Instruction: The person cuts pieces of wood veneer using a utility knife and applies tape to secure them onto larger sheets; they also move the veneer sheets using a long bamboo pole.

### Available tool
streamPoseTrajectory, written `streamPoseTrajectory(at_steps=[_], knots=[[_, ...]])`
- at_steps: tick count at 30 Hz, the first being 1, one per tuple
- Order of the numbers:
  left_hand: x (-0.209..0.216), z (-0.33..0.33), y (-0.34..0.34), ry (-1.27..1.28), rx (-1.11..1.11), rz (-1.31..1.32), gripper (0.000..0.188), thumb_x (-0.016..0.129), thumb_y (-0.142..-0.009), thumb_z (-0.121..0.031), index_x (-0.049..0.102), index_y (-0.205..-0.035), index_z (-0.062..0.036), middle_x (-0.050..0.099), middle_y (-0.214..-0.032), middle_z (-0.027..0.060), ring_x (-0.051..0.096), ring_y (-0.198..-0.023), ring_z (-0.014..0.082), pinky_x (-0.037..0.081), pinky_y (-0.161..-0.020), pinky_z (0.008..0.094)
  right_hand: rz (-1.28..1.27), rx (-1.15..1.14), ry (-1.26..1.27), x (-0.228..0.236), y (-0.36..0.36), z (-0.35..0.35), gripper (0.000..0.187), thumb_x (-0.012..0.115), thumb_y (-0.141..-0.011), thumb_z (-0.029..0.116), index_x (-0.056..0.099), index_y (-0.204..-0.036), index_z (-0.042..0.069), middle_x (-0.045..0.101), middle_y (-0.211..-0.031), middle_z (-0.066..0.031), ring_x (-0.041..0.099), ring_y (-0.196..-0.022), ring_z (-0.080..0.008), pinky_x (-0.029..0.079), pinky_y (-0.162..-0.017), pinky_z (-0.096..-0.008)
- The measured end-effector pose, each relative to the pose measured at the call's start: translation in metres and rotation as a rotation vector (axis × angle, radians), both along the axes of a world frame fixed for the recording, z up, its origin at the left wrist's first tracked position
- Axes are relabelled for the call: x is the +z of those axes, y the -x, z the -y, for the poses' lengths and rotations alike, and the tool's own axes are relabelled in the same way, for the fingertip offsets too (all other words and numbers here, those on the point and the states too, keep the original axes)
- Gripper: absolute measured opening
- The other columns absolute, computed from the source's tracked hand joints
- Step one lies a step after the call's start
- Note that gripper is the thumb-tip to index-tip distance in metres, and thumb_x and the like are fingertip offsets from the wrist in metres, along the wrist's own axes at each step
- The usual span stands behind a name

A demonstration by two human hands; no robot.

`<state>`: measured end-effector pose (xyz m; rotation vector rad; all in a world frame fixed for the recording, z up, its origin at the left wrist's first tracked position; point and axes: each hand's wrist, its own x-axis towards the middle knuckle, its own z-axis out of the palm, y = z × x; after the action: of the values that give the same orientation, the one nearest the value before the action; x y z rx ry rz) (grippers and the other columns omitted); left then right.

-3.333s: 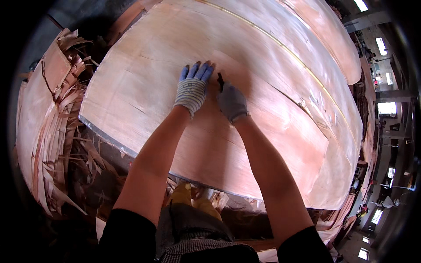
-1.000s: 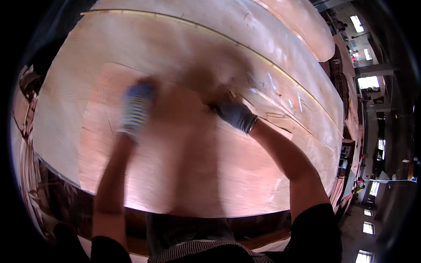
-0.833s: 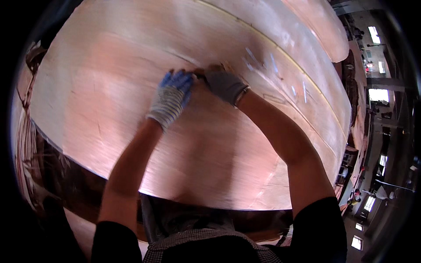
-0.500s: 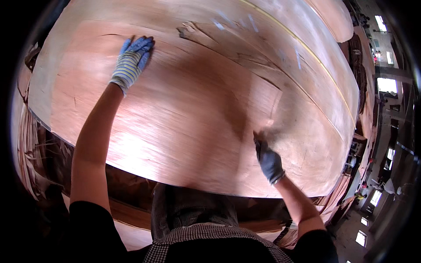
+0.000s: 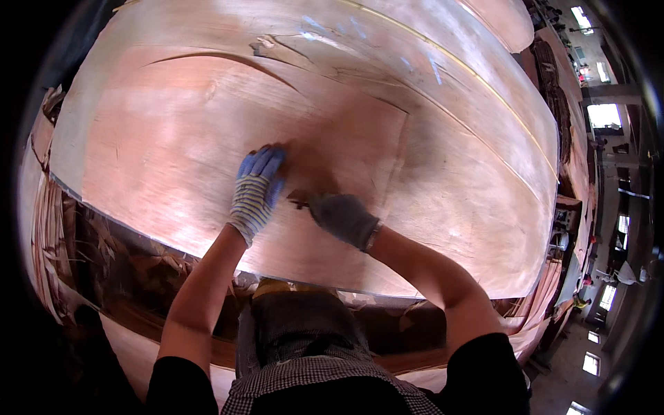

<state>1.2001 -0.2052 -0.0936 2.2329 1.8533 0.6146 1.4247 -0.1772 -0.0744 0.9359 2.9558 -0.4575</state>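
A thin pinkish wood veneer sheet [image 5: 159,138] lies across a larger, paler veneer sheet [image 5: 470,228] in front of me. My left hand [image 5: 256,190], in a striped glove with blue fingers, rests on the pink sheet with its fingers stretched out. Just to its right, my right hand [image 5: 344,220] in a dark grey glove is closed. From its fingers, toward the left hand, sticks the end of a small dark tool [image 5: 299,200]; its kind is hard to make out. A curved split [image 5: 228,59] runs along the pink sheet's far edge.
A yellowish strip [image 5: 449,52] crosses the far part of the pale sheet, near a torn, rough patch [image 5: 266,47]. Veneer scraps [image 5: 149,270] lie below the near edge. Stacked veneer [image 5: 48,235] stands at the left, with more stacks [image 5: 567,117] at the right.
My left hand has come nearer and to the right, my right hand to the left, so they are now close together. The pink sheet's right edge has shifted left, and its far-edge split gapes wider.
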Motion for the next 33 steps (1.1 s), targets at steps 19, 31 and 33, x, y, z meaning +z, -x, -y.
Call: streamPoseTrajectory(at_steps=[19,31,33], knots=[[-0.005,0.020,-0.004,-0.124,0.088,0.002,0.057,0.060,-0.081,-0.027,0.044,-0.132,-0.0059,0.041,-0.138,0.0148,0.035,-0.129,0.0330,0.025,-0.108,0.0471,-0.031,-0.580,0.079,0.022,-0.056,0.082,0.021,0.051,-0.091,0.025,0.054,-0.099,0.006,0.060,-0.065,-0.0187,0.061,-0.059,-0.0367,0.048,-0.051,-0.0463],[-0.028,0.079,-0.066,0.000,-0.017,-0.130,0.059,0.053,-0.084,-0.029,0.041,-0.135,-0.0047,0.032,-0.146,0.0098,0.027,-0.136,0.0264,0.018,-0.113,0.0433,0.134,-0.638,-0.002,-0.023,0.005,0.104,0.017,0.051,-0.088,0.016,0.051,-0.101,0.005,0.065,-0.072,-0.0193,0.065,-0.065,-0.0360,0.053,-0.054,-0.0462],[-0.026,0.085,-0.066,-0.021,-0.017,-0.097,0.057,0.052,-0.084,-0.028,0.041,-0.135,-0.0041,0.033,-0.145,0.0101,0.027,-0.136,0.0267,0.018,-0.112,0.0436,0.063,-0.724,0.092,-0.014,-0.028,0.159,0.020,0.050,-0.087,0.013,0.051,-0.105,0.004,0.065,-0.072,-0.0187,0.065,-0.064,-0.0353,0.053,-0.054,-0.0438]])
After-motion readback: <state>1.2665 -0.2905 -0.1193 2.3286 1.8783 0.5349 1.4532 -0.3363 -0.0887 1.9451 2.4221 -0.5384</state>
